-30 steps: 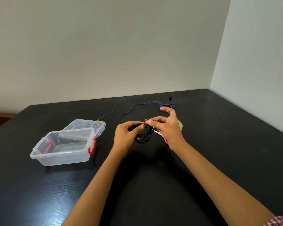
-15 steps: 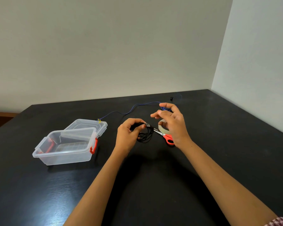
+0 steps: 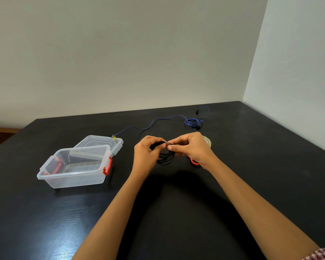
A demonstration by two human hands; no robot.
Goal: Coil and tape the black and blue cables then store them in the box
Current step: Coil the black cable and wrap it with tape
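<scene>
Black cable coil [image 3: 165, 156] held mid-tabletop, near centre; left hand [image 3: 145, 153] grips the bundle, right hand [image 3: 192, 147] pinches its top. Light, limp, springy: hold at the crossing. Blue cable [image 3: 192, 121] far right.

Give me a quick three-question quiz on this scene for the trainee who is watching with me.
1. True or false: the blue cable lies on the table, outside the box.
2. Which thing do the left hand and right hand both hold? A: blue cable. B: black cable. C: box.
3. In a few words: where is the lid?

Key
1. True.
2. B. The fingers of both hands meet on its coil.
3. Off the box's opening, behind it. The box stands open.
</scene>
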